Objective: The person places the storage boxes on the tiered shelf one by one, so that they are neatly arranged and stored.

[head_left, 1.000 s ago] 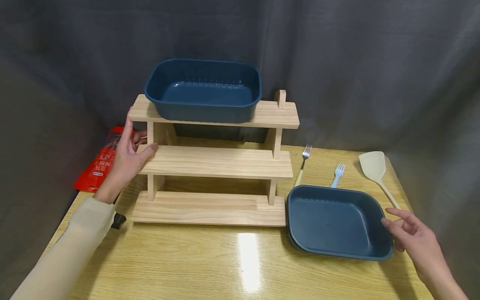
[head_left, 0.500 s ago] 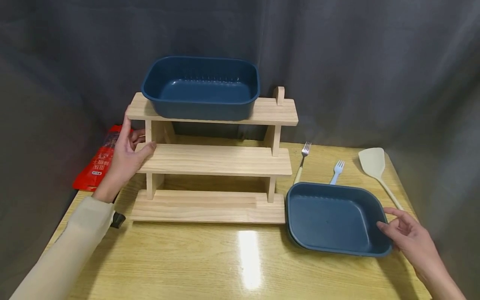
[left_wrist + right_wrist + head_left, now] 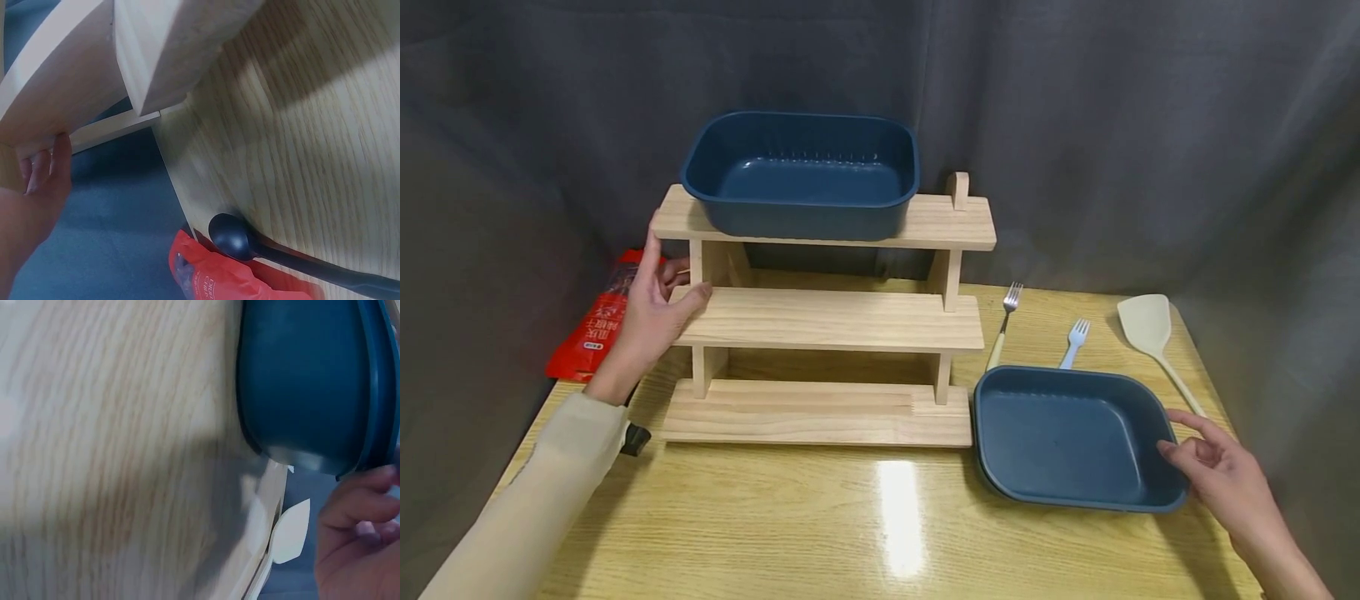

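My left hand (image 3: 651,317) grips the left side of a three-tier wooden display shelf (image 3: 835,321). Its thumb lies on the middle board and the other fingers reach up and behind the upright; in the left wrist view, fingertips press the wood from behind. On the top board stands a dark blue plastic basin (image 3: 805,218). To the right of the shelf, my right hand (image 3: 1225,479) pinches the right end of another blue basin (image 3: 1067,442) at its rim. A second rim shows close under that basin's rim (image 3: 374,387) in the right wrist view.
Behind the right basin lie a metal fork (image 3: 1009,310), a light blue fork (image 3: 1076,342) and a cream spatula (image 3: 1150,329). A red packet (image 3: 597,333) and a black spoon (image 3: 232,236) lie left of the shelf. Grey curtains (image 3: 1075,142) enclose the table.
The head view has shifted slightly, so everything sits a little higher in it. Both hands keep their holds, and shelf and basins stand practically where they were.
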The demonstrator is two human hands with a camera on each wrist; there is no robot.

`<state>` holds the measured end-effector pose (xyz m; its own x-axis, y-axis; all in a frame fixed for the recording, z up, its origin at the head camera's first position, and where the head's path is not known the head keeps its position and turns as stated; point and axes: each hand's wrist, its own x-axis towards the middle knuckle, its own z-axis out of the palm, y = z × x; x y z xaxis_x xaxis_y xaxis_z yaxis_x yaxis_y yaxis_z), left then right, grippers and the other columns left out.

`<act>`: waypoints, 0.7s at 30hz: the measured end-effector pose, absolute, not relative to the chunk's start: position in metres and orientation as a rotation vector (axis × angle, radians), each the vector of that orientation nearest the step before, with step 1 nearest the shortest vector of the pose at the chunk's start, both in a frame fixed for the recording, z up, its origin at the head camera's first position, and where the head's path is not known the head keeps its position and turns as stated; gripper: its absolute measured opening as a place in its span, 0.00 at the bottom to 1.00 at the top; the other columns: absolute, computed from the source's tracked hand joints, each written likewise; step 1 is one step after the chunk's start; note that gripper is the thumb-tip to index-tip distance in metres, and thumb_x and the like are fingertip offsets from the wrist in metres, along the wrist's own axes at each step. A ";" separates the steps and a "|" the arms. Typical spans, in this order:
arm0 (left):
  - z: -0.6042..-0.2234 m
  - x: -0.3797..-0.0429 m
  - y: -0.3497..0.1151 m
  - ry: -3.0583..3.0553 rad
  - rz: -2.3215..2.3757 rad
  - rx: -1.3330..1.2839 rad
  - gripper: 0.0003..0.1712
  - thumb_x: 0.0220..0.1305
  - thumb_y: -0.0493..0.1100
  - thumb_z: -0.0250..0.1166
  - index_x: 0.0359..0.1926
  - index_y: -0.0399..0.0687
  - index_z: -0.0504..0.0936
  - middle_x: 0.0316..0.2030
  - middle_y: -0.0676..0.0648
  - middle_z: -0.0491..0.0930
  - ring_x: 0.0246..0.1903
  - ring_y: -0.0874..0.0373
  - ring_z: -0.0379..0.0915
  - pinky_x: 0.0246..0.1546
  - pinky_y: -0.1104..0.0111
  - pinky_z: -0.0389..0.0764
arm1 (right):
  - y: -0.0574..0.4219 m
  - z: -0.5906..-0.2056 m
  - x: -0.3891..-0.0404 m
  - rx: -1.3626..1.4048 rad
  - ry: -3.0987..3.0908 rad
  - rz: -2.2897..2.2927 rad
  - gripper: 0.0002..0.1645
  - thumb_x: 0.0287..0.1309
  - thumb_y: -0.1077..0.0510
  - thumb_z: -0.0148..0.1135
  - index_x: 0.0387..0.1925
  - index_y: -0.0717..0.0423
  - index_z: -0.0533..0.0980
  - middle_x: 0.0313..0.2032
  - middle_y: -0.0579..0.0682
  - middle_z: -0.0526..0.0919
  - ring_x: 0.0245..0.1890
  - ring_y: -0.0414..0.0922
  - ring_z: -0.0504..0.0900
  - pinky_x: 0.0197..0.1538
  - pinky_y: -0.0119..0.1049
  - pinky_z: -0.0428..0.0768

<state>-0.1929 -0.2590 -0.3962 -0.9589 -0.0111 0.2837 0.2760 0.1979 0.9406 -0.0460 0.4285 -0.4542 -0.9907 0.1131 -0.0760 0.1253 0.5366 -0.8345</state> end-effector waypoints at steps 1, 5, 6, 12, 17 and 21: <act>-0.396 -0.193 -0.259 -2.246 -1.838 -0.252 0.58 0.65 0.28 0.66 0.81 0.76 0.47 0.65 0.36 0.73 0.57 0.55 0.74 0.56 0.80 0.75 | 0.429 -0.455 -0.046 0.209 2.731 -1.498 0.25 0.71 0.61 0.63 0.64 0.37 0.73 0.20 0.37 0.76 0.12 0.39 0.63 0.15 0.42 0.60; -0.395 -0.193 -0.259 -2.257 -1.829 -0.243 0.58 0.65 0.29 0.66 0.81 0.77 0.47 0.63 0.37 0.74 0.57 0.56 0.74 0.56 0.80 0.75 | 0.429 -0.456 -0.046 0.193 2.681 -1.525 0.25 0.73 0.60 0.60 0.64 0.35 0.69 0.17 0.38 0.73 0.09 0.38 0.60 0.13 0.46 0.57; -0.395 -0.193 -0.259 -2.263 -1.822 -0.240 0.58 0.65 0.29 0.66 0.81 0.77 0.47 0.64 0.37 0.74 0.57 0.56 0.74 0.57 0.81 0.75 | 0.428 -0.457 -0.046 0.181 2.668 -1.533 0.24 0.73 0.60 0.60 0.64 0.35 0.69 0.16 0.38 0.72 0.08 0.37 0.60 0.12 0.47 0.57; -0.397 -0.193 -0.259 -2.255 -1.827 -0.238 0.57 0.65 0.29 0.65 0.81 0.77 0.47 0.63 0.37 0.74 0.57 0.55 0.73 0.57 0.80 0.75 | 0.430 -0.460 -0.049 0.127 2.552 -1.648 0.24 0.74 0.64 0.56 0.62 0.36 0.66 0.22 0.45 0.84 0.07 0.32 0.64 0.13 0.52 0.54; -0.398 -0.193 -0.259 -2.246 -1.830 -0.248 0.57 0.65 0.29 0.65 0.81 0.76 0.47 0.63 0.36 0.74 0.56 0.54 0.73 0.57 0.80 0.75 | 0.433 -0.463 -0.050 0.115 2.643 -1.568 0.28 0.74 0.64 0.55 0.66 0.33 0.65 0.22 0.46 0.84 0.06 0.34 0.65 0.10 0.47 0.60; -0.397 -0.193 -0.259 -2.248 -1.833 -0.246 0.57 0.65 0.29 0.65 0.81 0.77 0.47 0.65 0.36 0.73 0.57 0.54 0.73 0.56 0.80 0.75 | 0.434 -0.464 -0.049 0.052 2.764 -1.413 0.29 0.75 0.65 0.53 0.70 0.37 0.64 0.19 0.47 0.82 0.06 0.38 0.68 0.11 0.40 0.68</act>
<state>-0.1935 -0.2594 -0.3973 -0.9593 -0.0152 0.2818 0.2730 0.2035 0.9402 -0.0491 0.4338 -0.4637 -0.9988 0.0129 -0.0481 0.0465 0.5851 -0.8096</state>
